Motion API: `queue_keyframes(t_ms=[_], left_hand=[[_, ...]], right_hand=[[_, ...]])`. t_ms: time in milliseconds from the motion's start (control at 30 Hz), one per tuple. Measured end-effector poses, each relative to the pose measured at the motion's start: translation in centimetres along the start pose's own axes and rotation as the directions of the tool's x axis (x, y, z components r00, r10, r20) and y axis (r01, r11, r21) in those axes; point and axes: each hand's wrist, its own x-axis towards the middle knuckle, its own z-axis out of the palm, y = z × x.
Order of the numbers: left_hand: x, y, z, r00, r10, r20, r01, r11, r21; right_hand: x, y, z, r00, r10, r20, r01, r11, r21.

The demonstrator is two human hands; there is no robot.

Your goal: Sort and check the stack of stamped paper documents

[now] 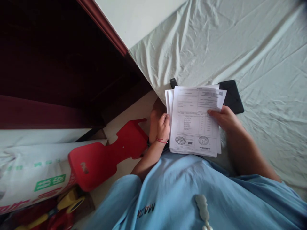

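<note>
A loose stack of printed papers (192,127) lies across my lap, its sheets fanned unevenly. The top sheet carries a table, two round stamps and small square codes. My left hand (164,126), with a ring and a red wrist string, grips the stack's left edge. On the right edge, my right hand (224,118) pinches the sheets with its thumb on top; its other fingers are hidden beneath. Behind the papers' upper right corner a black flat case (232,95) rests on the sheet, partly covered. A small dark object (173,83) pokes out past their upper left corner.
A wrinkled pale bedsheet (263,57) spreads over the bed at right. To the left stand a red plastic seat-like piece (93,159), a white printed sack (28,172) and yellow-handled items (67,201). Dark wooden furniture (59,64) fills the upper left.
</note>
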Motion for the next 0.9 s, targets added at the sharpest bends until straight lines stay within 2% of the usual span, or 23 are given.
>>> queue_keyframes(t_ms=[100, 267, 400, 600, 700, 900], left_hand=[[-0.1, 0.4, 0.1, 0.999, -0.044, -0.012, 0.043, 0.997, -0.069], [-0.4, 1.4, 0.1, 0.994, -0.104, 0.041, 0.109, 0.983, -0.146], [-0.4, 1.2, 0.2, 0.993, -0.106, 0.057, 0.116, 0.971, -0.208], [-0.3, 0.8, 0.1, 0.998, -0.061, -0.003, 0.06, 0.987, -0.15], [-0.2, 0.8, 0.2, 0.996, -0.091, -0.02, 0.088, 0.988, -0.13], [0.1, 1.1, -0.1, 0.989, -0.143, 0.041, 0.149, 0.967, -0.208]], right_hand=[[0.3, 0.7, 0.0, 1.0, -0.024, 0.02, 0.023, 0.999, 0.031], [0.2, 0.7, 0.2, 1.0, -0.026, 0.014, 0.026, 1.0, -0.012], [0.2, 0.5, 0.5, 1.0, -0.009, 0.009, 0.009, 1.0, 0.007], [0.3, 0.6, 0.6, 1.0, 0.0, 0.008, 0.0, 0.999, 0.046], [0.2, 0.4, 0.6, 1.0, -0.006, 0.009, 0.006, 1.0, 0.013], [0.1, 0.1, 0.6, 1.0, -0.015, 0.021, 0.015, 1.0, 0.002]])
